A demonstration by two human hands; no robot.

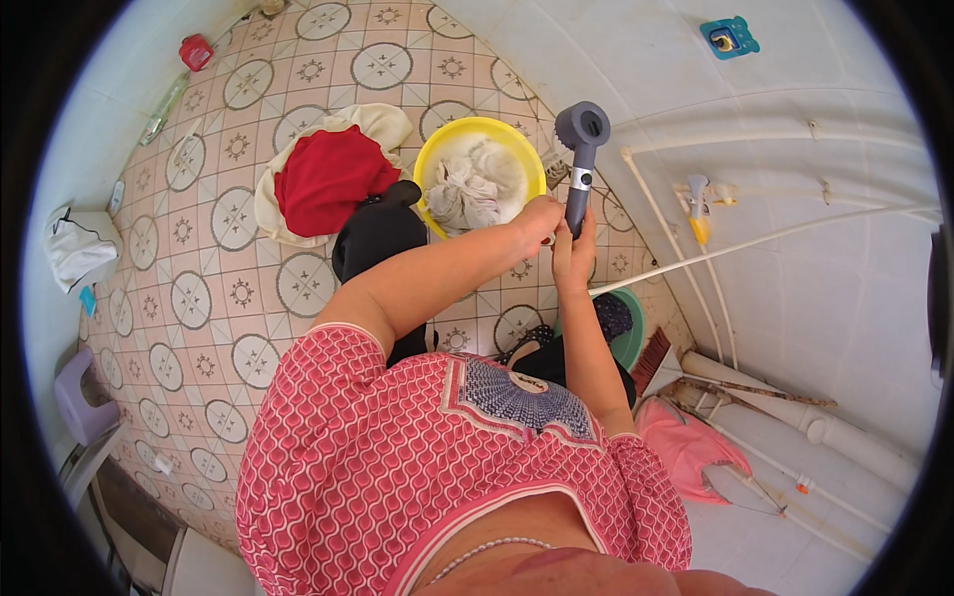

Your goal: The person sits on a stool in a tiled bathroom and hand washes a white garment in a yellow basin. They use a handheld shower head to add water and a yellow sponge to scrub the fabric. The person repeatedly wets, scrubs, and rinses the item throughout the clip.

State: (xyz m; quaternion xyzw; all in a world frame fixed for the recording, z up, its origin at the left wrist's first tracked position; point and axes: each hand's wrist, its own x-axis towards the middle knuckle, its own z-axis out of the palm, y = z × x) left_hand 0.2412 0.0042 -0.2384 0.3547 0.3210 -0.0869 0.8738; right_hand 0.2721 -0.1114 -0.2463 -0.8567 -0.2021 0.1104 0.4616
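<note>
A grey handheld shower head (581, 164) stands upright at the right of a yellow basin (536, 160), its hose trailing off to the right. My right hand (580, 257) is closed round the lower end of its handle. Close by, my left hand (540, 222) has its fingers at the base of the handle, over the basin's near right rim; whether they grip it is hard to see. Inside the basin a wet whitish cloth (466, 194) lies in sudsy water. Left of the basin, a red cloth (328, 175) rests on a cream cloth (387, 123) on the tiled floor.
A green basin (636, 331) with dark clothing is by my right forearm. Beyond it are a red-bristled broom (652, 354) and a pink cloth or bag (689, 451). White pipes (674, 242) run along the right wall. A purple stool (86, 402) stands far left.
</note>
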